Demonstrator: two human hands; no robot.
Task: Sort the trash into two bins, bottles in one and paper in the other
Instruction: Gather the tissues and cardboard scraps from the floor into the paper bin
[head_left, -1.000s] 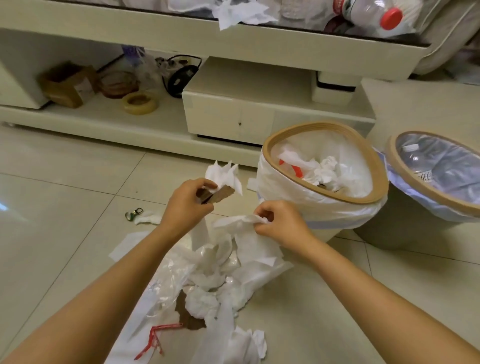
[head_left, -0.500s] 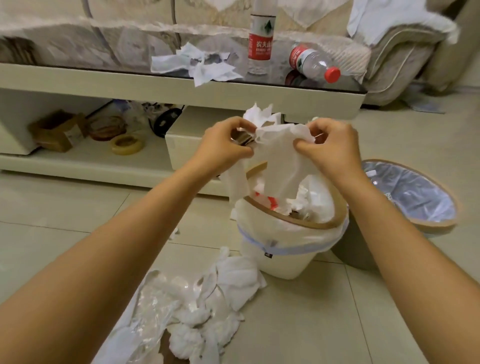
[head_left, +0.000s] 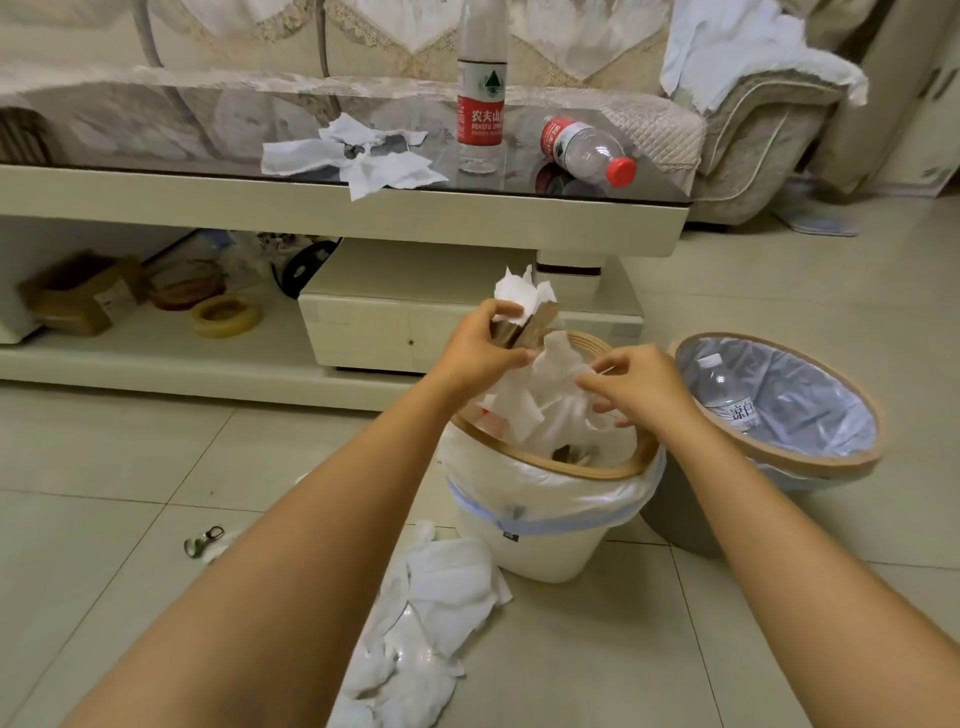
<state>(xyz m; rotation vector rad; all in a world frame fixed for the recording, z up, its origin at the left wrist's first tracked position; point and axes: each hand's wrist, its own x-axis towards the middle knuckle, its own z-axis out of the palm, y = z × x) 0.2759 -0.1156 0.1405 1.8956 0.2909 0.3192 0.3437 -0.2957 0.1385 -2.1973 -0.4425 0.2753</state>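
Glossy, smooth tiles on the floor (head_left: 130, 467). Dark glass top on the table (head_left: 156, 140), mirror-bright; matt cream sides below. Thin, crinkly plastic liner (head_left: 545, 499) over the white bin (head_left: 540, 551), smooth plastic, with a wood-look rim. Shiny, wrinkled liner inside the second bin (head_left: 779, 452). Clear plastic bottle (head_left: 587, 150), paper label, glossy red cap. Soft, crumpled tissue (head_left: 441, 597) on the floor, matt white. Brown cardboard piece (head_left: 530, 330), dull and rough. Quilted cloth on the sofa (head_left: 753, 119).

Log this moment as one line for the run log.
step: dropping paper | left hand: gripping cardboard and tissue | right hand: open | over: white bin
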